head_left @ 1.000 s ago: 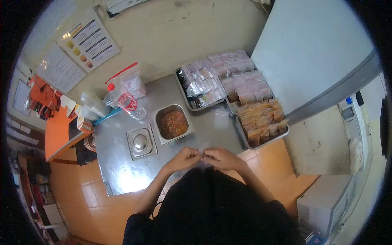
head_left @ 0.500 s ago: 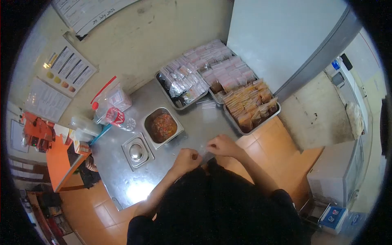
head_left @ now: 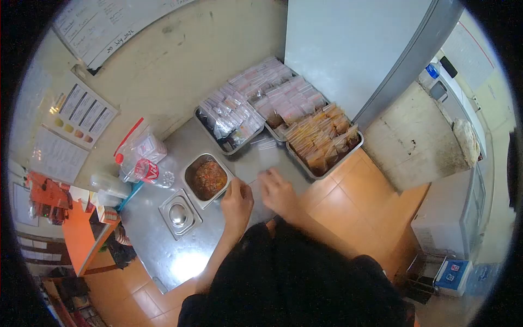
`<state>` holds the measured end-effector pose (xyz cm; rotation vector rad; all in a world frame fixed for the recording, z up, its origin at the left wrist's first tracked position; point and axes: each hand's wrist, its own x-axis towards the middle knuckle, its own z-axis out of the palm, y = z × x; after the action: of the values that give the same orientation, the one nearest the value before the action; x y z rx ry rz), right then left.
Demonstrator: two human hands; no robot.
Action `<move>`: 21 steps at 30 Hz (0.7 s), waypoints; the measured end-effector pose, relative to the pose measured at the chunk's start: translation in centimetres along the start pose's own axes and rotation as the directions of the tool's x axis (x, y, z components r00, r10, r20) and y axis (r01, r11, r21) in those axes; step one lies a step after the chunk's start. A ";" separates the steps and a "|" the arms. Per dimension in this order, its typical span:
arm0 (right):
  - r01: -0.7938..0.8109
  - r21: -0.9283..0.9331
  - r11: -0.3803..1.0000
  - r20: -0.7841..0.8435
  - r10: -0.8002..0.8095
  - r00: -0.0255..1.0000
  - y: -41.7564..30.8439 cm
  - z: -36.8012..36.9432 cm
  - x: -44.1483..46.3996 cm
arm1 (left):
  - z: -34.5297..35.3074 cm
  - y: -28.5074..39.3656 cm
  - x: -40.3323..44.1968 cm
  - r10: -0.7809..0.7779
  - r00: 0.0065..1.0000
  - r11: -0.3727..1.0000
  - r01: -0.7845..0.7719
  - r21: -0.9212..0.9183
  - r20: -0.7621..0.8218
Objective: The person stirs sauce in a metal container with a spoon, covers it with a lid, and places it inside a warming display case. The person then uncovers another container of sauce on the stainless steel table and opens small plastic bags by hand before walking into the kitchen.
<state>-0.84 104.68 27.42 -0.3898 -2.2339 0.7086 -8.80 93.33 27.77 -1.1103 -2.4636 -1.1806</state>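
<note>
My left hand (head_left: 238,203) is above the steel table, close to the right corner of a steel pan (head_left: 190,199) holding a chunky red-brown sauce (head_left: 210,179). Its fingers are curled in a pinch; what they hold, if anything, does not show. My right hand (head_left: 278,194) hovers just to its right, blurred, fingers pointing toward some small clear plastic bags (head_left: 267,146) lying flat on the table. Whether it grips anything cannot be made out. Left of the pan lies a steel lid (head_left: 178,213) with a domed middle.
Behind the hands stand steel trays packed with small filled bags: one with silvery bags (head_left: 231,117), another with brown-orange bags (head_left: 322,136). A clear bottle with a red label (head_left: 148,171) is by the wall. The steel table (head_left: 147,240) ends near my body.
My right hand has moved up and away from my body, toward the clear bags. The left has risen closer to the pan. The view has shifted slightly.
</note>
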 end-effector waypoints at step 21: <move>-0.785 0.615 -0.076 0.743 0.388 0.545 -1.2 2.3 -0.3 | -3.6 -4.2 -3.2 -0.145 0.505 -0.526 0.689 -0.499 0.851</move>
<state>-2.37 102.78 26.67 -0.6772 -1.2342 2.6670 -10.03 87.27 26.17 0.3772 -1.4355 -4.0972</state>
